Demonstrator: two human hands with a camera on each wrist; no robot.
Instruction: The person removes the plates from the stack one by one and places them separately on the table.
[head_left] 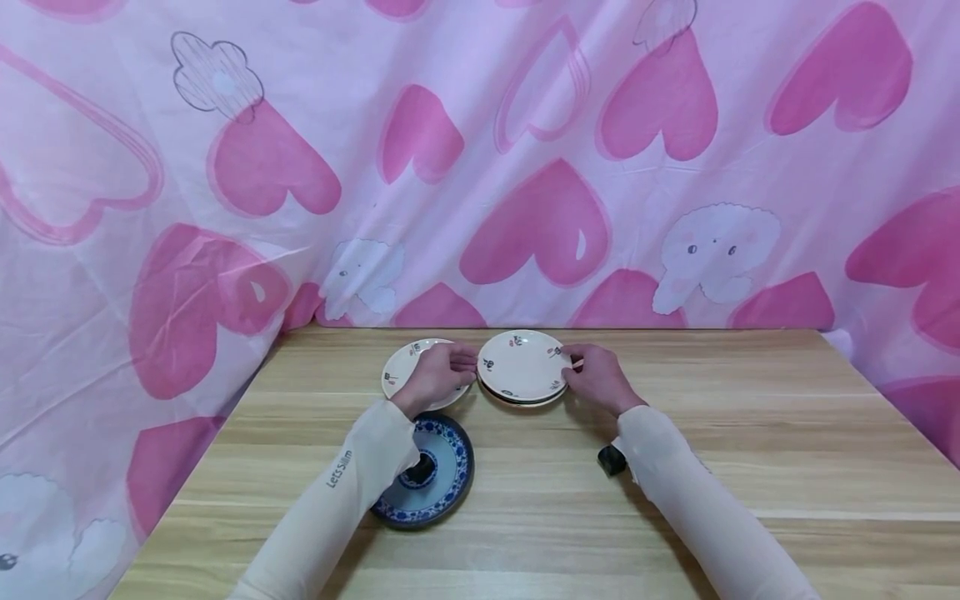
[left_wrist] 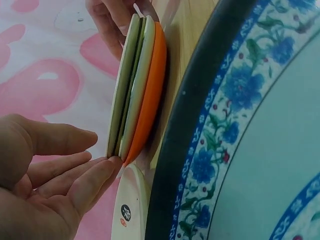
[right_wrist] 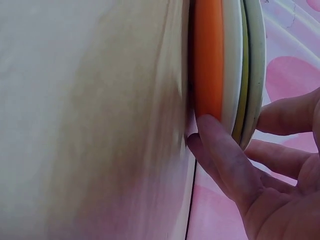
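A neat stack of small plates (head_left: 523, 362) stands near the back of the table. Its top plate is white with small printed figures, and an orange plate (left_wrist: 152, 95) forms the bottom. My left hand (head_left: 437, 377) is at the stack's left side, fairly straight fingertips touching the rim. On the right side my right hand (head_left: 596, 377) grips the stack's edge, one fingertip low on the orange side and another digit at the top rim. Another white plate (head_left: 402, 360) lies just left of the stack, partly hidden under my left hand.
A round blue-and-white flowered dish (head_left: 446, 483) with a dark rim sits in front, partly covered by my left sleeve (head_left: 375, 454). A small black block (head_left: 611, 460) shows beside my right sleeve. A pink heart-patterned cloth (head_left: 525, 225) hangs behind the wooden table (head_left: 540, 517).
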